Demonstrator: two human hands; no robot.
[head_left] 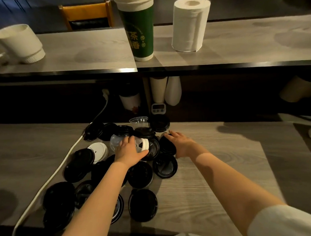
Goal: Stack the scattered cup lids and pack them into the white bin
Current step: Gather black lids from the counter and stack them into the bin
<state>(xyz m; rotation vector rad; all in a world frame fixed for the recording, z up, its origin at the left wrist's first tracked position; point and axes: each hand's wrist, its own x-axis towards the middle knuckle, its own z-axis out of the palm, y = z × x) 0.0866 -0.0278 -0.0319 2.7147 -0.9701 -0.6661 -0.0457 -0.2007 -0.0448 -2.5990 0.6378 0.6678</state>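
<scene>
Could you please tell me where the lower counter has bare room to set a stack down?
Right of the right hand, the lower counter is bare. Another bare patch lies left of the white cable. Between them lids crowd the surface, the left hand gripping a white lid.

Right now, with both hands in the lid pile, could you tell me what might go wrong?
The tilted black lid under the right hand may slip and knock its neighbours. The left hand grips a white lid beside a clear lid; mixed types may not nest. The white cable bordering the pile could snag a forearm.
</scene>
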